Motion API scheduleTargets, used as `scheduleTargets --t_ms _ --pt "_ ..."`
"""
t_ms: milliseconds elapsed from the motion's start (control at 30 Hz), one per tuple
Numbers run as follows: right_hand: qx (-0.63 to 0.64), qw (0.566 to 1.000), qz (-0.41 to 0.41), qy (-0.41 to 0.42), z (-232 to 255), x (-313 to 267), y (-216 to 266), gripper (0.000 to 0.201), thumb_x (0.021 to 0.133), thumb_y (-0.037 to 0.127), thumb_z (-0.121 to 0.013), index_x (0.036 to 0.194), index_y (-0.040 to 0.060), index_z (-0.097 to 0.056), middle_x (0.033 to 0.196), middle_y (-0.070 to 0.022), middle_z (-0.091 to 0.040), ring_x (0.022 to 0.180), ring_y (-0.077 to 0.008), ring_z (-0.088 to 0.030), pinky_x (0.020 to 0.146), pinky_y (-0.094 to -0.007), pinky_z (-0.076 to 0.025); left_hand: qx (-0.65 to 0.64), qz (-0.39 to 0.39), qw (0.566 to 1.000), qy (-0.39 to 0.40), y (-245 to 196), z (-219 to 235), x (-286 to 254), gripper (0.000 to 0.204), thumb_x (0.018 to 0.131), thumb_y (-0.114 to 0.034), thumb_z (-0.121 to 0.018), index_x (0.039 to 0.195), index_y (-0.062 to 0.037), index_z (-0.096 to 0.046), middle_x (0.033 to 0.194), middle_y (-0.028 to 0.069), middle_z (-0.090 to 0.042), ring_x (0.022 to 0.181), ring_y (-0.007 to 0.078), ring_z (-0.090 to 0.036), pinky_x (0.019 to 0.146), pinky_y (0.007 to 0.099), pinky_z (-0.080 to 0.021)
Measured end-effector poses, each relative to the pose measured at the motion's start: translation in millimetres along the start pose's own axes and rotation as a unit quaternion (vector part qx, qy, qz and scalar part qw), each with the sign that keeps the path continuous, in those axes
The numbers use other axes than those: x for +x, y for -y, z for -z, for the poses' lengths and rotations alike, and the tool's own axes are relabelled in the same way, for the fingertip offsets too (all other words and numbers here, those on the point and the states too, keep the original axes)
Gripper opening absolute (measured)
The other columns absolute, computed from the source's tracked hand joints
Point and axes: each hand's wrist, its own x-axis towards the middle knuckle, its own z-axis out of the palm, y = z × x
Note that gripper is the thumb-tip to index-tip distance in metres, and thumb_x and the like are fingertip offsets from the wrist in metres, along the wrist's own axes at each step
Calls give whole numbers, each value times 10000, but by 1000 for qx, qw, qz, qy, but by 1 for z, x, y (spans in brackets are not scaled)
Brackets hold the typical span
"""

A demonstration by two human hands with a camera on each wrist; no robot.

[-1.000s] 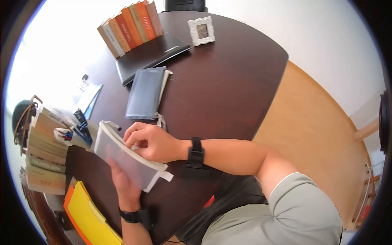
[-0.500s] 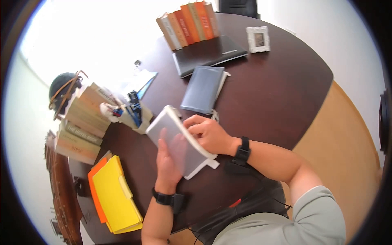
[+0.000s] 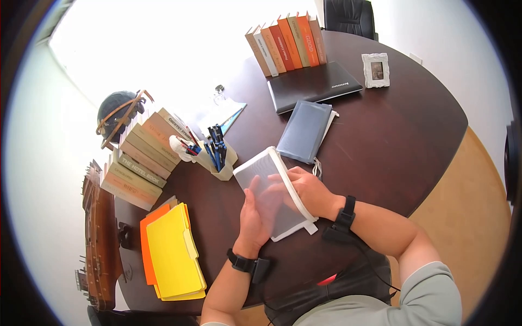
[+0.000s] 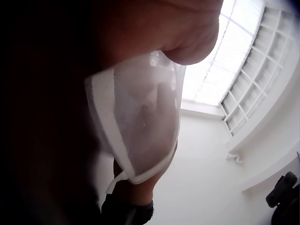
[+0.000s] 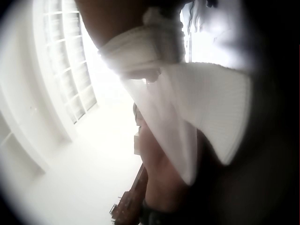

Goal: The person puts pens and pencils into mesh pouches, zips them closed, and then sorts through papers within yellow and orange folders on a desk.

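In the head view, a translucent pouch with a white zip edge and a white tab is held up over the dark table. My left hand holds it from the left side, its fingers behind the pouch and its thumb along the edge. The right hand reaches in past the zip edge, with extended fingers showing blurred through the clear side. Both wrist views show the pouch close up, and its white edge lies by the right hand. Its contents do not show clearly.
Just beyond lies a grey-blue pouch, before a black laptop bearing a row of books. To the left stand a pen holder, books and yellow and orange folders. A white picture frame stands at the back right.
The head view has swung left, so everything sits further right in it. My right fingers, bent at the zip edge before, now extend inside the pouch; the left hand keeps its hold.
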Motion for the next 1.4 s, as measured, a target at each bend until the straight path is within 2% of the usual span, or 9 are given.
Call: scheduleTargets --t_ms 133,233,267,367,967,1067,1167,1267,1400 --pt "15 1000 -3 -9 0 0 5 336 846 182 -753 1181 182 -727 1358 -109 -655 1089 -372 -670 939 -420 -580 6 2 1000 -17 -1 -8 0 621 1137 -494 -227 1635 -124 -251 1576 144 -435 1429 309 -458 1193 480 -389" --pt "40 998 -38 26 8 2 18 422 883 267 -779 1286 177 -690 1485 -161 -563 1300 -383 -582 1095 -474 -485 19 14 1000 -16 -2 -7 1 633 1134 -507 -208 1630 -120 -275 1591 114 -420 1442 292 -441 1191 461 -392" --pt "48 998 -23 43 7 0 14 513 876 286 -785 1353 169 -641 1535 -159 -507 1359 -430 -519 1110 -494 -477 21 19 1000 -14 -2 -6 1 637 1132 -514 -207 1628 -121 -283 1588 110 -425 1440 288 -445 1191 454 -393" --pt "44 998 24 28 4 1 9 538 880 288 -783 1376 161 -619 1527 -147 -515 1363 -446 -511 1115 -494 -472 38 28 999 -8 -1 0 2 654 1125 -537 -206 1623 -125 -304 1576 99 -443 1429 277 -460 1186 440 -400" --pt "52 997 52 2 -3 -1 -8 412 945 313 -697 1318 146 -646 1343 -153 -627 1257 -393 -587 1103 -462 -466 85 30 995 -46 7 20 5 712 1088 -618 -252 1531 -88 -425 1467 107 -548 1356 275 -532 1166 444 -430" --pt "73 996 45 1 -4 1 -15 366 952 302 -676 1289 157 -659 1306 -142 -643 1205 -370 -624 1049 -438 -509 93 28 994 -52 8 24 8 707 1087 -616 -258 1518 -84 -436 1450 108 -556 1347 278 -539 1167 448 -433" --pt "87 995 -26 28 4 1 -13 344 956 280 -652 1287 186 -663 1261 -118 -660 1141 -342 -658 968 -411 -554 76 35 996 -42 8 27 10 693 1092 -603 -264 1520 -86 -435 1448 106 -556 1345 281 -540 1170 452 -432" --pt "67 998 -9 -1 8 2 -13 426 902 235 -686 1324 188 -656 1105 -142 -649 1007 -351 -681 883 -419 -583 62 37 997 -34 8 24 10 675 1097 -584 -274 1546 -100 -415 1472 100 -538 1360 282 -528 1179 461 -421" --pt "44 999 -6 -12 2 0 -17 452 899 202 -663 1350 201 -632 1131 -134 -659 964 -363 -698 828 -441 -594 69 16 997 -27 10 16 7 660 1103 -566 -281 1583 -124 -381 1526 90 -497 1398 286 -491 1202 479 -390"
